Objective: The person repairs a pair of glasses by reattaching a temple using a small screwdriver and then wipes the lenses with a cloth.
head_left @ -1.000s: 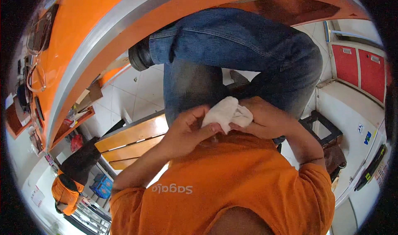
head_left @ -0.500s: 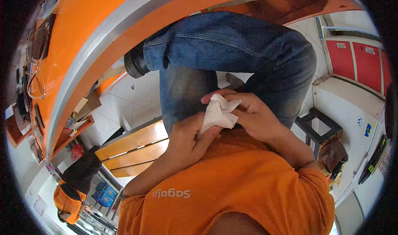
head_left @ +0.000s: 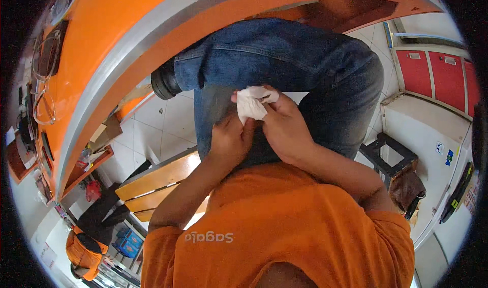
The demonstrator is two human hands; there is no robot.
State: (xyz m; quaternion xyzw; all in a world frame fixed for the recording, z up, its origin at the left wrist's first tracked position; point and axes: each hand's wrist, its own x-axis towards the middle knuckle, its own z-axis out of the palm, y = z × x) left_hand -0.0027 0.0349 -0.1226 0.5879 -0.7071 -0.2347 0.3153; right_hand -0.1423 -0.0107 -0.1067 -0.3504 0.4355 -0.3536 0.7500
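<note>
A crumpled white tissue (head_left: 250,105) is held between both hands, above my legs in blue jeans (head_left: 284,49). My left hand (head_left: 231,139) closes on its near left side, the thumb pressed against the lower edge. From the right, my right hand (head_left: 284,128) grips the tissue's right side, with its fingers bent. A fingertip shows at the tissue's far left edge; I cannot tell which hand it belongs to. Whether anything lies inside the folds is hidden.
An orange table (head_left: 117,18) with a grey edge curves over my legs. Glasses (head_left: 44,105) lie on its left part. A slatted wooden bench (head_left: 157,178) is at my left, a black stool frame (head_left: 389,156) at my right. Another person (head_left: 84,250) in orange is at the lower left.
Both hands have moved away from my body with the tissue, farther over my legs. The tissue looks more folded together. The other person at the lower left has shifted their legs.
</note>
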